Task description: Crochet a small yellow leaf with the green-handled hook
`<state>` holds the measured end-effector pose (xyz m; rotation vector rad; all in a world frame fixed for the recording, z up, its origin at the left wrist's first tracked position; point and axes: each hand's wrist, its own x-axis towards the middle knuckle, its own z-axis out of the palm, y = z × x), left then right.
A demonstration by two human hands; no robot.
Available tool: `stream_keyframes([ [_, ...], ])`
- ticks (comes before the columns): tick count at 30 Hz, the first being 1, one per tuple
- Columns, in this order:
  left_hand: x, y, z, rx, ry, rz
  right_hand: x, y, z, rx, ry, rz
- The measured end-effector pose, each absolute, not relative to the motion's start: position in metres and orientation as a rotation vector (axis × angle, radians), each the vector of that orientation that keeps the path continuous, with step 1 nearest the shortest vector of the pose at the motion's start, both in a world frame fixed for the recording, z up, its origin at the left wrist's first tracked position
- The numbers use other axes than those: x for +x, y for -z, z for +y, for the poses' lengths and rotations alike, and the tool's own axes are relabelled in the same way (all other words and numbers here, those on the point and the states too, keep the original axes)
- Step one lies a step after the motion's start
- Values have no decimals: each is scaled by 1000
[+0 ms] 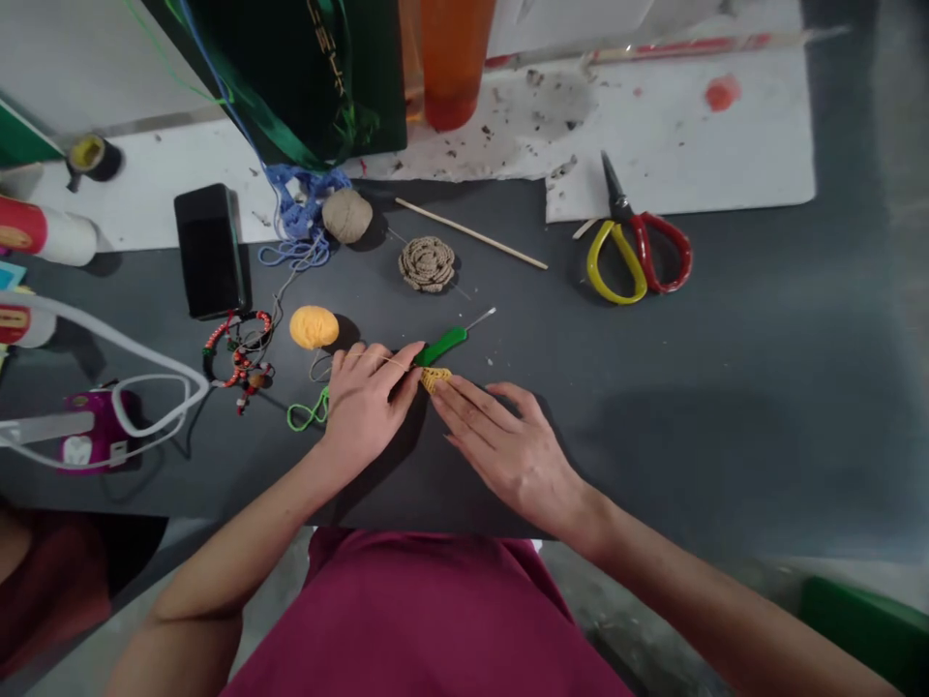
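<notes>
A small piece of yellow crochet point(436, 378) is between my two hands, near the front of the grey table. My left hand point(369, 399) pinches its left end with thumb and index finger, and a thin yellow strand runs over the fingers. From the right, the fingertips of my right hand point(517, 447) close on the piece's other side. Just beyond lies a crochet hook with a green handle point(444, 346), its metal tip pointing away to the right. Whether the left fingers touch that handle I cannot tell. A yellow yarn ball point(314, 327) rests beyond my left hand.
Farther back are a crocheted brown rosette point(427, 264), a wooden stick point(471, 233), scissors point(639, 247), a grey-brown yarn ball point(346, 215) and blue yarn point(301, 208). At left are a phone point(210, 250), beaded strings point(239, 353) and a white cable point(131, 339).
</notes>
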<state>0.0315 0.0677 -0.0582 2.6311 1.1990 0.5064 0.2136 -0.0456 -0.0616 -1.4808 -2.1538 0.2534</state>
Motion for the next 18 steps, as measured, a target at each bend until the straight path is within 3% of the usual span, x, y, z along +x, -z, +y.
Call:
stream_keyframes([
  [8,15,38,76,2719,-536,1009,228,53,-34,-1512,-122,-2105],
  [18,-22,-23,98,2572,-144,446,246,60,-13,-1471,-75,-2100],
])
